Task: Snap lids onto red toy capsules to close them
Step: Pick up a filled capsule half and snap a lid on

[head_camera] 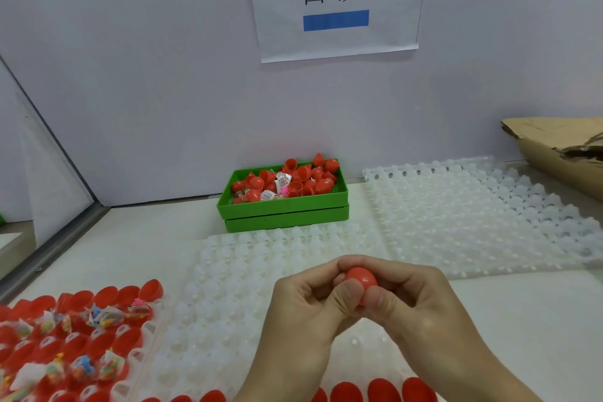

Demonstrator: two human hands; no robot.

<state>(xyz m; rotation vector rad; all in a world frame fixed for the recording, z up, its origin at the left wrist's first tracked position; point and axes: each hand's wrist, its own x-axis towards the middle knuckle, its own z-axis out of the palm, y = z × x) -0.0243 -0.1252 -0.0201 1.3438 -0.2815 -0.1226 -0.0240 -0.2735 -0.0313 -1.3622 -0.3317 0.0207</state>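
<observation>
At far left, a white tray [143,352] on the counter [130,238] holds rows of open red capsule halves [107,346]; several contain small wrapped toys [98,316], others look unfilled. To its right, a translucent white moulded tray [228,287] lies flat on the counter, its pockets bare where visible. Behind that, against the back wall, a green basket [284,209] sits on a second green basket [287,222]; the upper one is heaped with loose red capsule pieces [303,179] mixed with small white packets. At centre, above the near part of the moulded tray, the left hand [303,307] and right hand [421,297] meet around one red capsule [360,277]. Fingers of both hands are curled round it, both thumbs pressing on its near side, left fingers [329,271] wrapping over the top. Only the domed upper part of the capsule shows; whether its two halves are fully seated cannot be told. Along the bottom edge, beneath the wrists, a row of red capsules [385,392] stands partly cut off by the frame. On the wall above hangs a paper sign [336,39] with two printed characters and a blue bar. Further right, another white moulded tray [473,212] lies on the counter. At far right, a torn cardboard box [554,153] rests beside the tray's back corner.
</observation>
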